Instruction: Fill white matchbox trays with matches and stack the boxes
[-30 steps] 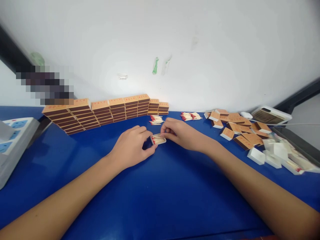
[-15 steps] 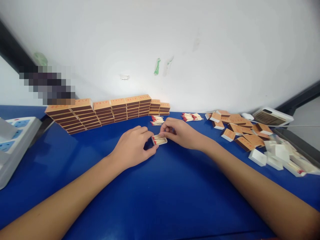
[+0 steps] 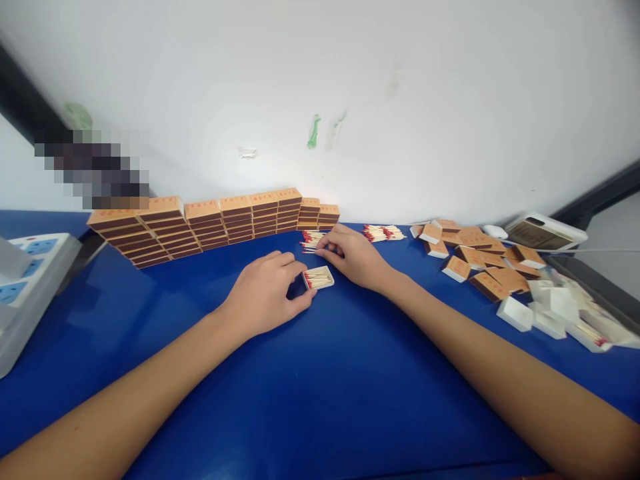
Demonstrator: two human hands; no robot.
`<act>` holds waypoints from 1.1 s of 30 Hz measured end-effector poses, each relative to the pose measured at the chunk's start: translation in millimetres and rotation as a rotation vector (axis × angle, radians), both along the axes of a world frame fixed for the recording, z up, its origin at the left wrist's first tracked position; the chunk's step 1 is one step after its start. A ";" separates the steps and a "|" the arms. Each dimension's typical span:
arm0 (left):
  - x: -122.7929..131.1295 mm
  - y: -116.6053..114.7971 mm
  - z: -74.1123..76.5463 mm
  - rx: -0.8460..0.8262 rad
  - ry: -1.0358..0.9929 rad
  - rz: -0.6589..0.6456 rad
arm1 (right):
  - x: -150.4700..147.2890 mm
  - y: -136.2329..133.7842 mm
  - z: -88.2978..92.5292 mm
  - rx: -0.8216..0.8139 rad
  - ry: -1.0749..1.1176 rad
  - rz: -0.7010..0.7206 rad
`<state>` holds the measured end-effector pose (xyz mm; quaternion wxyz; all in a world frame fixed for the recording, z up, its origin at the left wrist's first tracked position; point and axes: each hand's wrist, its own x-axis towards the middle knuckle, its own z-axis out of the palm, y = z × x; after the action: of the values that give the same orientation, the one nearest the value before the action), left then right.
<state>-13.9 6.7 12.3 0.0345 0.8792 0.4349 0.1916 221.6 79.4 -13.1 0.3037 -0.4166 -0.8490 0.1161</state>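
A white matchbox tray (image 3: 325,283) lies on the blue table with red-tipped matches (image 3: 316,275) in it. My left hand (image 3: 267,291) steadies it, thumb and index finger at its left end. Beyond the tray is a small pile of loose matches (image 3: 311,236). There my right hand (image 3: 354,257) pinches thumb and forefinger together at the pile's right edge, on the ends of matches; how many is too small to tell. A second, larger match pile (image 3: 383,233) lies further right, apart from the hand.
Stacked matchboxes (image 3: 240,217) line the white wall at the left and middle. Scattered matchbox sleeves (image 3: 473,239) and white trays (image 3: 515,315) lie at the right, near a dark flat object (image 3: 605,293). A power strip (image 3: 43,293) sits at the left edge.
My right hand has moved from over the tray, away from me, to the small match pile. My left hand and the tray have stayed in place.
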 end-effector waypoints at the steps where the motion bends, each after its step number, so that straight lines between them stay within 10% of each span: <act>1: 0.0 0.0 -0.2 -0.002 -0.001 -0.002 | -0.4 0.2 0.3 -0.004 -0.017 -0.006; 33: -0.6 1.4 2.0 0.001 0.003 0.023 | 4.9 -14.2 13.9 -0.075 -0.185 0.036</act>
<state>-14.5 8.2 14.3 0.0313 0.8743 0.4451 0.1908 226.4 65.2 0.8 0.2060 -0.4212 -0.8758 0.1142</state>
